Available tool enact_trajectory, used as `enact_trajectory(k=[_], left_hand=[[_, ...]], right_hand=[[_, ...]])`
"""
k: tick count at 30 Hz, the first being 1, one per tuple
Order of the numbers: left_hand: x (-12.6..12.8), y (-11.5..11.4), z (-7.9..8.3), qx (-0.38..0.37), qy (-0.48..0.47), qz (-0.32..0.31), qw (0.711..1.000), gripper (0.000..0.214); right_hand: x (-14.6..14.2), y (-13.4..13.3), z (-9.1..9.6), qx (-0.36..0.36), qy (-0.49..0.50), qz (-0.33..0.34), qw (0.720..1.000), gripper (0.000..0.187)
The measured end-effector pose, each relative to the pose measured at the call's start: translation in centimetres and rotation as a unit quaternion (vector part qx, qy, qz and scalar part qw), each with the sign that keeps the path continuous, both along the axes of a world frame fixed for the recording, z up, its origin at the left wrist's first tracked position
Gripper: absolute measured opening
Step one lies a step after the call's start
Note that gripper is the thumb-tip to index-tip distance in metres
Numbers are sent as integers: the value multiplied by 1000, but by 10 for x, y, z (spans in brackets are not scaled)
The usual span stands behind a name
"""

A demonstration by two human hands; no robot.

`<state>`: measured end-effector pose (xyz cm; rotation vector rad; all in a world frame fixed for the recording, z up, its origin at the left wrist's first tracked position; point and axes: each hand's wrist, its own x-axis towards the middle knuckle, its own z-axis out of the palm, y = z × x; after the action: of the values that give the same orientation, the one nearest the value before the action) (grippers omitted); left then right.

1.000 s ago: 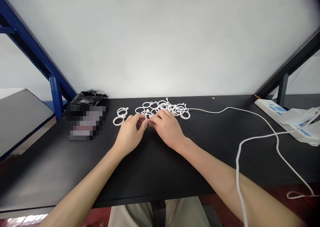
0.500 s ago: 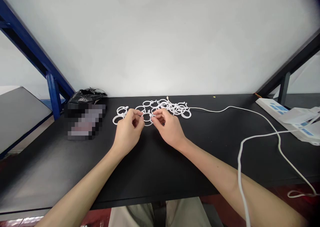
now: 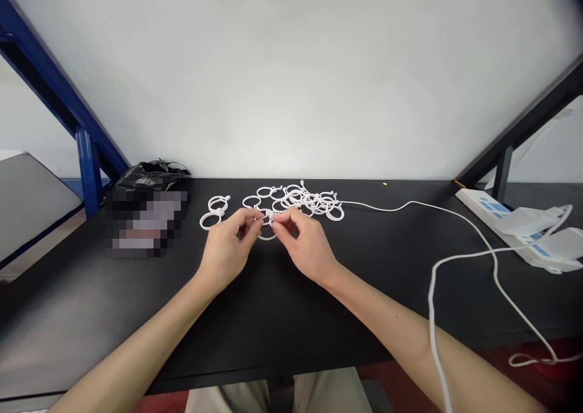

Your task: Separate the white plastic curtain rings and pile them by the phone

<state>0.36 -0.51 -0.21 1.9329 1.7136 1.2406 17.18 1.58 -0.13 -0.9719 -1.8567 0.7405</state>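
My left hand point(image 3: 228, 242) and my right hand point(image 3: 306, 242) are close together over the black table. Thumb and fingertips of each are pinched on a white curtain ring point(image 3: 268, 237), whose upper part is partly hidden by the fingers. A small clasp shows between the fingertips; whether a second ring is held there too, I cannot tell. Just behind my hands lies a tangled heap of white curtain rings point(image 3: 336, 212) with small eyelets. Left of my left hand, two more rings point(image 3: 210, 221) lie touching each other.
A crumpled black plastic bag point(image 3: 150, 173) sits at the back left beside a pixelated patch. On the right, a white power strip point(image 3: 483, 205) with plugs lies on the table point(image 3: 273, 316). A white cable point(image 3: 432, 303) loops over my right forearm; another runs behind the rings.
My fingertips have drawn closer together around the ring, and its lower arc now shows below them. The view has shifted slightly. The loose rings lie as before.
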Motion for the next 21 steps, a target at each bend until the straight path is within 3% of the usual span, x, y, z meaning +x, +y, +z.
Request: enact_trajectory(k=[5, 9, 11, 14, 17, 21], left_hand=[[-1, -1, -6, 16, 8, -43, 999, 18], [-2, 7, -5, 6, 33, -32, 999, 18], [-8, 13, -2, 9, 39, 9, 999, 19], [-26, 22, 4, 3, 27, 122, 992, 21], [-49, 27, 6, -55, 21, 212, 976, 20], [-69, 31, 0, -107, 99, 217, 965, 20]], right_hand=[[5, 3, -2, -2, -50, 39, 998, 10], [5, 13, -5, -9, -65, 51, 997, 14], [7, 19, -5, 20, -93, 13, 995, 17], [15, 26, -4, 75, -158, -75, 982, 17], [26, 33, -4, 99, -229, -157, 956, 17], [32, 36, -5, 96, -289, -183, 935, 19]])
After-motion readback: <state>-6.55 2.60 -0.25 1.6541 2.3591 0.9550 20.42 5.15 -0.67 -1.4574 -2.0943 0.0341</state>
